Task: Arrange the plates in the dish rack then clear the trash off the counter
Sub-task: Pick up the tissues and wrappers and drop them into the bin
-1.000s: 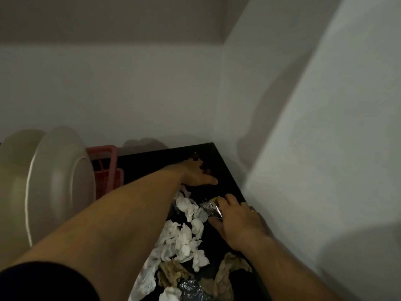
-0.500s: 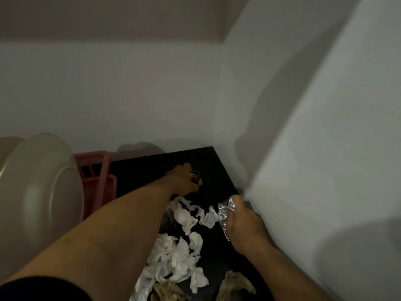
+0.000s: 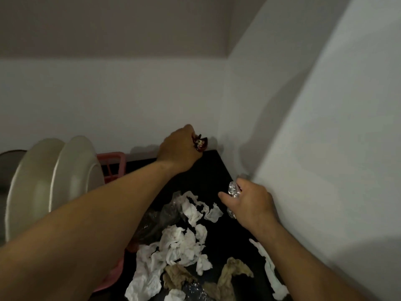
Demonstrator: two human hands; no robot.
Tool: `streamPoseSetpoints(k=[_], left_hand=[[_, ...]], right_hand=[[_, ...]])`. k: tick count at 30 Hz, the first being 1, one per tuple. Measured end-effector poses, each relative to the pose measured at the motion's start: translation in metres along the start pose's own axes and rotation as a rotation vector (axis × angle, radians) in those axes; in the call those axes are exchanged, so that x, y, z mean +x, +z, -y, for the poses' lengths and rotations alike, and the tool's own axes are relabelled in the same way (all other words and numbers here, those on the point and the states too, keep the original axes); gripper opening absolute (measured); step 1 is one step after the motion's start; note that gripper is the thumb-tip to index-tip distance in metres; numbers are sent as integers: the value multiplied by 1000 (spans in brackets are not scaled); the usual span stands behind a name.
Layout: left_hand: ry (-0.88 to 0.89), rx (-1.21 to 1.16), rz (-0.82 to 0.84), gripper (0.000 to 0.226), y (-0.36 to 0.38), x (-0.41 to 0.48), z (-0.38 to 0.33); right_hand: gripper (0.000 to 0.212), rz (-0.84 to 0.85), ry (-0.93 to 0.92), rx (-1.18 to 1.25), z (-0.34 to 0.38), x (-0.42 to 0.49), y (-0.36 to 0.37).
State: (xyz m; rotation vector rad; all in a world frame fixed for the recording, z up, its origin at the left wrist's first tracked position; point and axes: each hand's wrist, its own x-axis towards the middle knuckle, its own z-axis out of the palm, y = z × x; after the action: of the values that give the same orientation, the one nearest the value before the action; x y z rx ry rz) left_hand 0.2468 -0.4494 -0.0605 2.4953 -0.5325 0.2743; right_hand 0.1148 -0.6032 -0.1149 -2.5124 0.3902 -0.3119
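Two pale plates (image 3: 52,185) stand upright in a pink dish rack (image 3: 111,165) at the left. On the black counter (image 3: 208,170) lies a heap of crumpled white tissues (image 3: 182,237), brown paper scraps (image 3: 234,272) and clear plastic (image 3: 160,216). My left hand (image 3: 178,148) is at the counter's far corner, closed around a small red wrapper (image 3: 200,143). My right hand (image 3: 249,203) is near the right wall, closed on a crumpled silver foil wrapper (image 3: 233,189).
White walls close in the counter at the back and on the right. A long white tissue strip (image 3: 271,272) lies along the counter's right edge. A dark round object (image 3: 8,166) shows at the far left behind the plates.
My left hand has lifted from the counter's far end with the red wrapper in it. My right hand has risen slightly with the foil wrapper. The camera tilted so a second plate shows again.
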Motion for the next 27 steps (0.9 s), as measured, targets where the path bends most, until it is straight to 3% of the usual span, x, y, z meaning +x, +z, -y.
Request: streamPoseSetpoints(k=[5, 9, 13, 16, 20, 27], left_hand=[[-121, -25, -8, 26, -25, -28, -9], [-45, -44, -39, 33, -20, -57, 1], [-65, -101, 33, 10, -15, -65, 20], [-114, -147, 20, 21, -15, -71, 28], [-118, -187, 60, 49, -17, -81, 31], [-216, -239, 86, 45, -24, -87, 32]], right_hand=[[19, 160, -53, 142, 10, -6, 11], [21, 280, -137, 8, 10, 8, 33], [76, 459, -246, -204, 11, 25, 51], [65, 509, -297, -333, 13, 37, 67], [78, 654, -247, -478, 16, 40, 80], [26, 579, -230, -339, 16, 38, 87]])
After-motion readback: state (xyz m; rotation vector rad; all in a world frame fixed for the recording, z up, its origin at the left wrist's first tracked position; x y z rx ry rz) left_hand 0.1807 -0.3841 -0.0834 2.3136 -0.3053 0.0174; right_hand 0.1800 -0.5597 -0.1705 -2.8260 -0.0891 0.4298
